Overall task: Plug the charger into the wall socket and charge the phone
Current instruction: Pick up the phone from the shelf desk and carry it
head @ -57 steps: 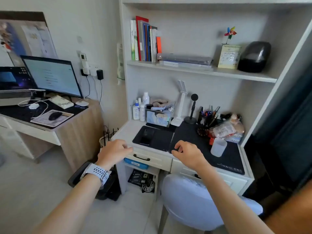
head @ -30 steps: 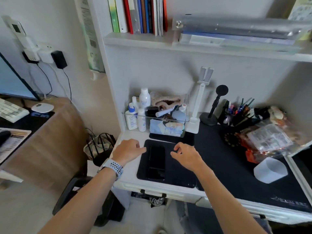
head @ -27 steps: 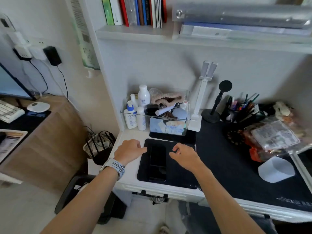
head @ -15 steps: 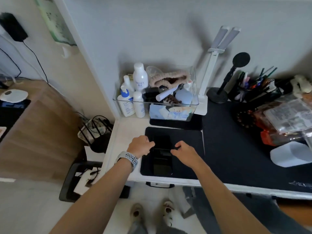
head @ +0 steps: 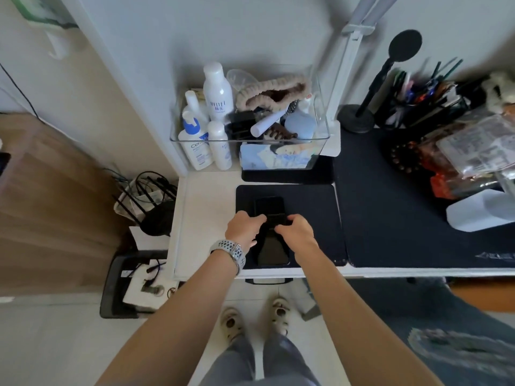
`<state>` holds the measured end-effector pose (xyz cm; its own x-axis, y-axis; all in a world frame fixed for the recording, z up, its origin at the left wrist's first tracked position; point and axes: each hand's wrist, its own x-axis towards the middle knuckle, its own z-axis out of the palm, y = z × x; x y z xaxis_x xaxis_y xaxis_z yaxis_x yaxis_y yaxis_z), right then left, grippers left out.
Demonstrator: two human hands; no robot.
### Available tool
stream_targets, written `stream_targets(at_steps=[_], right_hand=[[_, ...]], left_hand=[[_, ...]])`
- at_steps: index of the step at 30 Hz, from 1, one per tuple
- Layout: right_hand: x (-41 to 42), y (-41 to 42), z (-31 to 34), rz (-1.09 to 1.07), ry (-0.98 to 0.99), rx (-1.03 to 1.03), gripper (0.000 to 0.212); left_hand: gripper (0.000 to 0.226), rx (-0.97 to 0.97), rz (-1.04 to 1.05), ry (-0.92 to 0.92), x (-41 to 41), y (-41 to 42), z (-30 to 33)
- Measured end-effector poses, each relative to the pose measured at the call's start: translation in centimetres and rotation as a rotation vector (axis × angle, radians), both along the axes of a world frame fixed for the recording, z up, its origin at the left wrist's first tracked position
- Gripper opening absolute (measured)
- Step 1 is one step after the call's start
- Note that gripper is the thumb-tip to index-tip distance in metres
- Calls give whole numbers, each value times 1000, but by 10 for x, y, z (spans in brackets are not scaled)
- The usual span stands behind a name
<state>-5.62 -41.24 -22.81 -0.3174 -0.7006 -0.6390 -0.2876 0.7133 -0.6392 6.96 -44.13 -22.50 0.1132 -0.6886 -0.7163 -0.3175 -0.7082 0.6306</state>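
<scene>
The fingers of the left hand (head: 243,228) and the right hand (head: 296,229) curl inward from either side onto a small dark object lying across the phone (head: 271,247); they pinch toward each other, but whether either hand has really gripped it, and whether it is the charger, cannot be told, since everything there is black on black. The phone lies flat on a small black mat (head: 309,207) near the front edge of the desk (head: 204,215), towards its left end, its lower half showing between the wrists. A pale perforated watch band (head: 230,252) circles the left wrist. Behind the mat, against the back edge, stands a clear box (head: 250,140) crowded with toiletries; a pump bottle inside reads "Cer…", the rest hidden, and the taller white bottle's label is too small to read. A large black pad (head: 412,207) covers the right part of the desk, with pale lettering at its front right corner that is not legible. No wall socket shows in this view. The step in hand looks like the very beginning: gathering the phone and whatever lies on it. The next move probably calls for a firm hold on both, then a turn towards a socket elsewhere.
</scene>
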Motion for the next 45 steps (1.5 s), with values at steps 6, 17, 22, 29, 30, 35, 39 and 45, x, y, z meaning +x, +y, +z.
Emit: stream_targets(at_steps=[6, 17, 22, 29, 30, 35, 39, 45], right_hand=[[8, 6, 2, -146, -229, -71, 17], [3, -54, 149, 16, -385, -572, 20], [11, -65, 214, 96, -400, -728, 23], [29, -75, 262, 215, -412, -830, 20], [32, -76, 264, 227, -415, -834, 19], [49, -77, 268, 293, -458, -818, 21], [73, -79, 279, 392, -500, -808, 24], [157, -67, 307, 636, -565, -775, 18]], left_hand=[[21, -15, 29, 109, 3, -7, 5], [22, -496, -111, 391, 18, -57, 156], [19, -698, -98, 339, 27, -61, 223], [26, -805, -40, 346, 49, -58, 272], [24, -812, -28, 339, 52, -57, 275], [23, -821, 37, 304, 69, -48, 281], [16, -863, 112, 259, 90, -35, 292], [24, -928, 401, 125, 160, 13, 314]])
